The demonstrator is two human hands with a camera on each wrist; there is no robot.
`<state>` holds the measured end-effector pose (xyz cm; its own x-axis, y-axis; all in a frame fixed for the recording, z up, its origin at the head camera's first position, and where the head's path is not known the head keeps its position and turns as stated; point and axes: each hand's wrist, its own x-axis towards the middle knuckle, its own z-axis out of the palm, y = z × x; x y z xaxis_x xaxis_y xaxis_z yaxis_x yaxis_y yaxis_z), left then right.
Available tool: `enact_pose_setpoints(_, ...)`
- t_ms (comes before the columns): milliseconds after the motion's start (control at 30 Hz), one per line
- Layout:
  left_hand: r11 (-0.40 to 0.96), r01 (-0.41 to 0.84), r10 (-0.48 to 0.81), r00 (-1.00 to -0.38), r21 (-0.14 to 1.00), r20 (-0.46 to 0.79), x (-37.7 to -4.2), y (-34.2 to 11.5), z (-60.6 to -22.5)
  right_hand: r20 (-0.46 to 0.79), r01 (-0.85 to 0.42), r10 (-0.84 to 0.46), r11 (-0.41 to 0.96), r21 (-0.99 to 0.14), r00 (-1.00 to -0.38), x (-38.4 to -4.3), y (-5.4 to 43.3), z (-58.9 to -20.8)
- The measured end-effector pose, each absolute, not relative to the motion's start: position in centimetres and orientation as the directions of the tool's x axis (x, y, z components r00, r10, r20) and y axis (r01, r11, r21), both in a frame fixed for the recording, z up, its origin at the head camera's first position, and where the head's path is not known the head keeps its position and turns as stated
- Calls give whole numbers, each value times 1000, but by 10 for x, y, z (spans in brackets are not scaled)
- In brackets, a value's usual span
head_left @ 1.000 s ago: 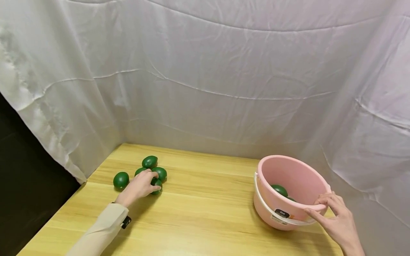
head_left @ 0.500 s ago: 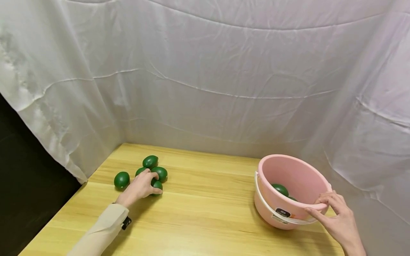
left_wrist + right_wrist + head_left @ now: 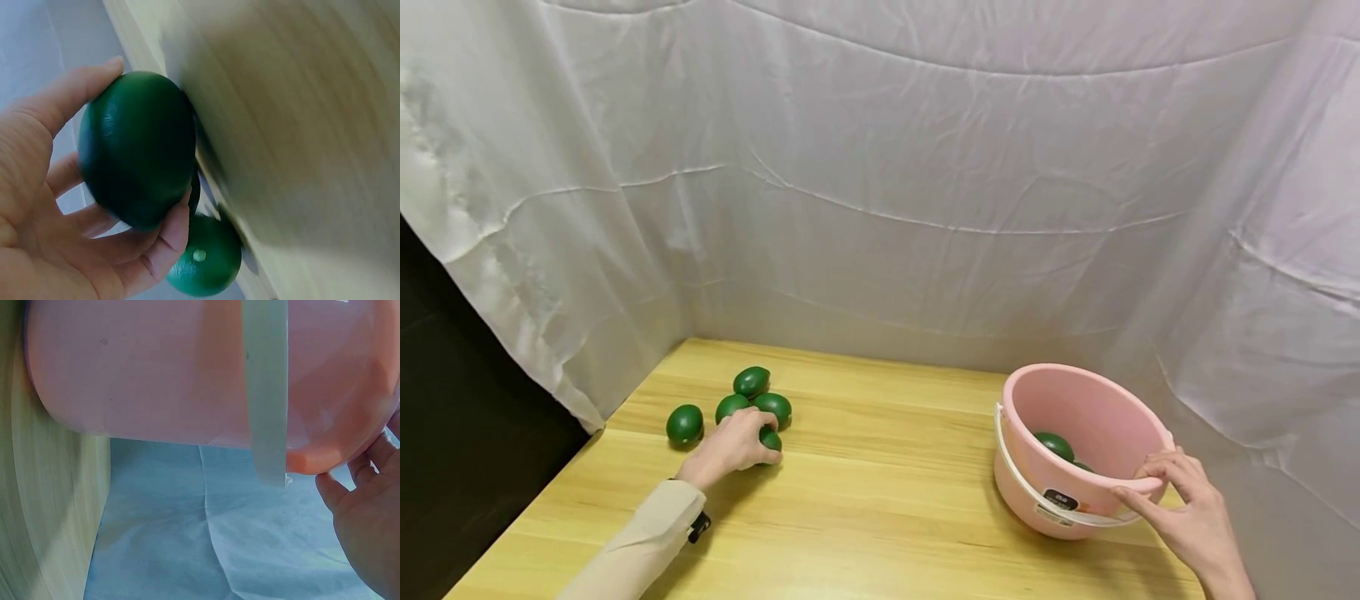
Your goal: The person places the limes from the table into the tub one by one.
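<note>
The worktop (image 3: pixel 880 517) is pale yellow wood with long streaks of grain. Toward its 10 o'clock, three green fruits (image 3: pixel 772 408) lie close together, and a lone green fruit (image 3: pixel 685 426) lies a little apart from them, toward their 8 o'clock. A held fruit (image 3: pixel 771 442) sits between their 5 and 6 o'clock; whether it touches the wood cannot be told. At 3 o'clock stands a pink bucket (image 3: pixel 1078 404).
</note>
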<state>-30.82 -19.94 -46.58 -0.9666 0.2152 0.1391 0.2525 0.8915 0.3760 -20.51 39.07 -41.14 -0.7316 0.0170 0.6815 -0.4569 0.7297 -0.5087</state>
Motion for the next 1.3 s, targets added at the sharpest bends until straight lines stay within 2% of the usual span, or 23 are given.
enact_pose_setpoints(100, 889, 239, 220, -971, 390, 95, -308, -196, -468, 692, -469, 12, 726, -503, -722, -206, 391, -412)
enact_pose_setpoints(333, 865, 218, 202, -976, 452, 86, -311, -194, -472, 697, -475, 4, 728, -493, -717, -206, 393, -412)
enact_pose_setpoints(500, 766, 194, 205, -977, 613, 53, -314, -195, -467, 697, -475, 4, 730, -492, -717, -205, 393, -411)
enact_pose_setpoints(700, 554, 188, 347, -938, 811, -20, -314, -192, -466, 691, -466, 9, 732, -497, -723, -204, 392, -410)
enact_pose_setpoints(867, 497, 181, 383, -923, 849, -28, -318, -184, -464, 685, -460, 12, 732, -503, -729, -206, 391, -409)
enact_pose_setpoints(1300, 371, 265, 399, -911, 890, 106, -335, -124, -459, 696, -483, -2, 722, -496, -718, -206, 391, -410)
